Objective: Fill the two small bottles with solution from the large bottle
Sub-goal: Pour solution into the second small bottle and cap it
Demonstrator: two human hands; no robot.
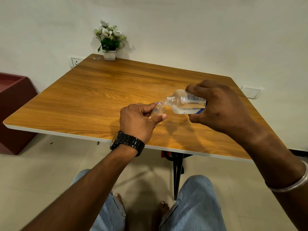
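My left hand grips a small clear bottle, uncapped and tilted with its mouth up and to the right. My right hand holds the large clear bottle, which has a white and blue label. It lies almost on its side, with its open neck touching the small bottle's mouth. Clear liquid sits in the large bottle's lower side. Both bottles hang above the wooden table. A bit of blue shows just behind the small bottle's neck. A second small bottle is not visible.
A white pot of artificial flowers stands at the table's far edge by the wall. A dark red cabinet stands left of the table. My knees in jeans are below the table's near edge.
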